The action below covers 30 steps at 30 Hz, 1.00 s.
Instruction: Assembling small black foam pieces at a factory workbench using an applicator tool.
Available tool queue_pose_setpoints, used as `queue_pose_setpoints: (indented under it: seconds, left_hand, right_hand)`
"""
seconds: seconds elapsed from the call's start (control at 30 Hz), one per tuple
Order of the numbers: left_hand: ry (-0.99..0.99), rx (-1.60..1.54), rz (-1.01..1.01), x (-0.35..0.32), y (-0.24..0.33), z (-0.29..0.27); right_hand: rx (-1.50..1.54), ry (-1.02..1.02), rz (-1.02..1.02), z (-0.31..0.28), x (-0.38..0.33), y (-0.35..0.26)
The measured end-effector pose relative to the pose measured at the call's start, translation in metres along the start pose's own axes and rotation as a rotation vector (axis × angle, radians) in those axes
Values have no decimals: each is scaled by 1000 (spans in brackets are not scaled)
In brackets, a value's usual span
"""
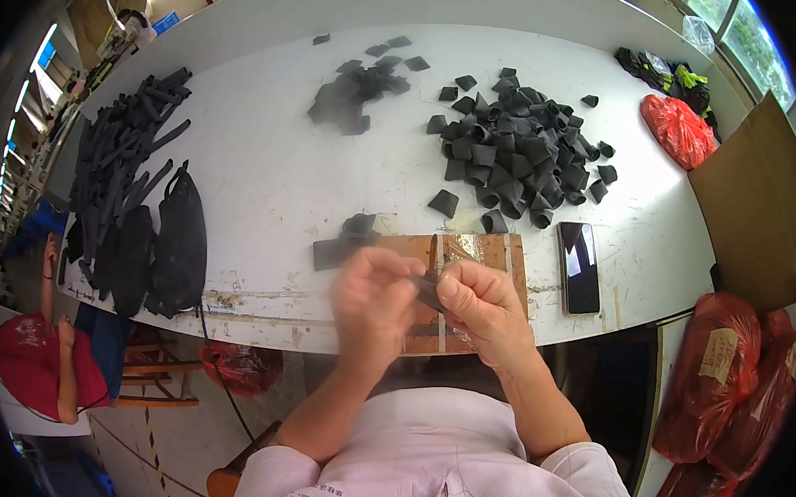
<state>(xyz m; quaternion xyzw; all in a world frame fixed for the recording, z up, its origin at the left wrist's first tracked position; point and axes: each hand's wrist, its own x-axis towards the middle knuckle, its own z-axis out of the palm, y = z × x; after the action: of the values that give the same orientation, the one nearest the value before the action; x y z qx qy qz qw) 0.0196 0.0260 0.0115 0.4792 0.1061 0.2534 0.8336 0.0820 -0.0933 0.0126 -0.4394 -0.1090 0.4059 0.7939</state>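
Note:
A small black piece of sheet material (pixel 429 292), perhaps fabric or foam, is pinched between the thumb and fingers of my right hand (pixel 490 311). My left hand (pixel 375 294) is blurred by motion, its curled fingers meeting the piece's left side. Both hands are above a brown board (pixel 500 255) with clear tape on it, at the table's near edge. Flat black pieces (pixel 332 252) lie just beyond my left hand. Farther off, a large heap of folded, loop-shaped black pieces (pixel 513 151) spreads at the right, and a smaller pile of flat ones (pixel 348 95) lies left of it.
Long black strips (pixel 122 140) and black cloth bundles (pixel 179 244) cover the table's left end. A phone (pixel 579 267) lies right of the board. Red plastic bags (pixel 679 131) and a cardboard sheet (pixel 753 188) stand at the right. A person in red (pixel 40 363) sits at left.

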Motion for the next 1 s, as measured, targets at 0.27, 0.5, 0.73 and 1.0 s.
queue_pose_setpoints:
  seconds: [0.27,0.5,0.73,1.0]
  left_hand:
    - [-220,-574,-527,36,17,-12]
    - [-29,286,11,23,12,4]
    - [-284,559,338,27,22,11]
    - [-11,-35,210,19,22,15]
  right_hand:
    - [-201,-175,-86,-7,41,-30]
    - [-647,77,-391,-5,35,-18]
    - [-1091,200,-955,4,14,-14]
    - [-1368,290,-1228,12,20,-19]
